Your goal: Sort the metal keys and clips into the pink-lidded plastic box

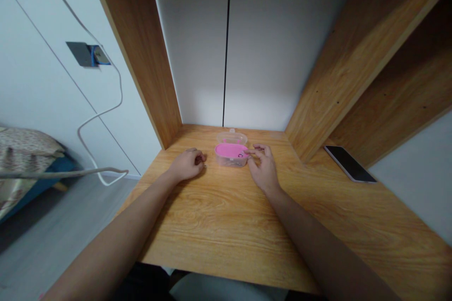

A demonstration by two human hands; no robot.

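Observation:
A small clear plastic box (pixel 231 162) with rounded ends stands on the wooden desk, its hinged clear lid (pixel 232 138) tipped back behind it. A pink tray (pixel 229 150) fills the top of the box. Near the tray's right end lies a small dark ring-shaped thing (pixel 240 155). My right hand (pixel 262 165) reaches in from the right, fingers apart, index fingertip at the tray beside that dark thing. Left of the box, my left hand (pixel 189 163) rests on the desk with curled fingers pressed together; whatever they hold is too small to make out.
A dark-screened phone (pixel 349 163) lies at the right by an upright wooden panel (pixel 328 70). Another wooden panel (pixel 141 56) bounds the left side. A white cable (pixel 120 89) hangs at the left near an opened wall socket (pixel 88 54).

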